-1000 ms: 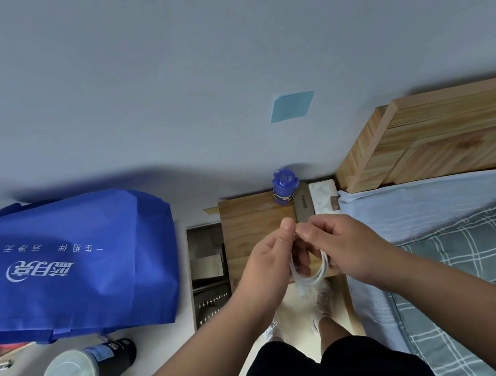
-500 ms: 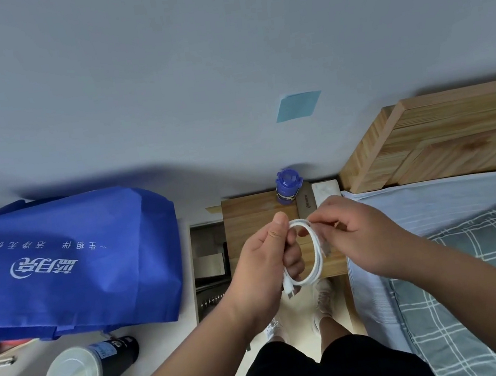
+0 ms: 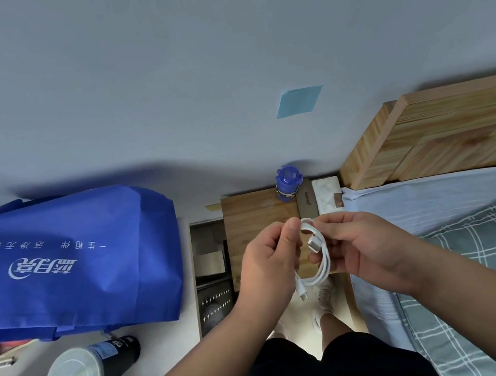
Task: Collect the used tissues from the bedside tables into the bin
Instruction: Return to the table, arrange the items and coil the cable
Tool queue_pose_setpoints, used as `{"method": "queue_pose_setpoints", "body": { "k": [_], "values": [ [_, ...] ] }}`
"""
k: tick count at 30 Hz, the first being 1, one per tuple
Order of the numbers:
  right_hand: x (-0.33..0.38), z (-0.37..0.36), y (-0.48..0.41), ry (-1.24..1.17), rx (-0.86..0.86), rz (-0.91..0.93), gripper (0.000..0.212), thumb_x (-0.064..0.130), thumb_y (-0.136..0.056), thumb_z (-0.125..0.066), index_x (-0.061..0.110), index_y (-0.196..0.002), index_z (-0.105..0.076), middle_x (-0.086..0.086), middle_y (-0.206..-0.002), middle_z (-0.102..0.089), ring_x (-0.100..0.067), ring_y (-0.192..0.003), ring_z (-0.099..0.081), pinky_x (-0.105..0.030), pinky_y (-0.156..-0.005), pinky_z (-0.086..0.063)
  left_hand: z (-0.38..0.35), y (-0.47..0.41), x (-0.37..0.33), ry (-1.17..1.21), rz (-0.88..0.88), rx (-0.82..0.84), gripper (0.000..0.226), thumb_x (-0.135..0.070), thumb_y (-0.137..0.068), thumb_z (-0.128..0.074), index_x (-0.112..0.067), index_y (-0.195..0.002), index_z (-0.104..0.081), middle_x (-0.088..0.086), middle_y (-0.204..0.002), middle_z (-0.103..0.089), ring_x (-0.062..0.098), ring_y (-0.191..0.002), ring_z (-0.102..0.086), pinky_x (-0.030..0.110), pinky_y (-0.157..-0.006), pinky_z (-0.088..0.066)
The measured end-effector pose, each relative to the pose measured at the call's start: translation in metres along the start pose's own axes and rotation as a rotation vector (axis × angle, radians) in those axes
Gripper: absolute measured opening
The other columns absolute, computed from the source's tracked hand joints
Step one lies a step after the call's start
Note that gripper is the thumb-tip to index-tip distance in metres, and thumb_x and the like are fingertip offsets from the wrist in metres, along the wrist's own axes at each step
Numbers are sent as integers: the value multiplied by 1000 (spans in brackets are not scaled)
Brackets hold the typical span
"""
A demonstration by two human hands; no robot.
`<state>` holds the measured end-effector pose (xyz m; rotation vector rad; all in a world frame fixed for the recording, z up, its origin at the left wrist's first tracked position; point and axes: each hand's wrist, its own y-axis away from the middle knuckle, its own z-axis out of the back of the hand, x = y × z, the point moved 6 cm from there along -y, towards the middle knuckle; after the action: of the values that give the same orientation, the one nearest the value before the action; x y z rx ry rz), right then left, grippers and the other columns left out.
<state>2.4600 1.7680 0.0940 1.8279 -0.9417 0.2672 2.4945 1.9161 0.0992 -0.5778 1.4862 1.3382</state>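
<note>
Cable coil [image 3: 323, 268]: we are pinching it with the fingers of left hand [image 3: 267, 268] and right hand [image 3: 366, 244] above the counter [image 3: 250, 213]. We are seeing no used tissues, only a tissue pack [image 3: 325, 191] near the blue bottle [image 3: 288, 182]. Slackening either pinch could uncoil it.

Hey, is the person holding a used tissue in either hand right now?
No, the left hand and the right hand both pinch a coiled white cable above the bedside table.
</note>
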Motion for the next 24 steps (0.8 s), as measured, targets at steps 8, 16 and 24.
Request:
{"method": "queue_pose_setpoints", "body": {
  "k": [8, 16, 24],
  "values": [
    [4, -5, 0, 185, 88, 19, 30, 37, -96, -58, 16, -80, -72, -13, -90, -71, -27, -86, -69, -43, -78, -58, 2, -10, -6, 17, 7, -68, 49, -47, -104, -58, -6, -78, -66, 4, -60, -56, 17, -55, -48, 27, -53, -47],
    [7, -10, -1, 632, 88, 121, 13, 38, -79, -75, 40, -71, -65, 4, -72, -70, -17, -69, -71, -34, -57, -57, 0, -30, -19, -101, -125, 21, 42, -45, -102, -62, -15, -73, -66, -4, -60, -54, 8, -55, -46, 17, -51, -41],
    [1, 13, -16, 508, -32, 159, 14, 16, -97, -66, 19, -110, -70, -8, -84, -77, -25, -67, -72, -32, -57, -56, 6, -55, 1, 36, 51, 46, 37, -49, -102, -61, -30, -73, -73, -7, -63, -65, 12, -56, -61, 25, -51, -55]
  ]
}}
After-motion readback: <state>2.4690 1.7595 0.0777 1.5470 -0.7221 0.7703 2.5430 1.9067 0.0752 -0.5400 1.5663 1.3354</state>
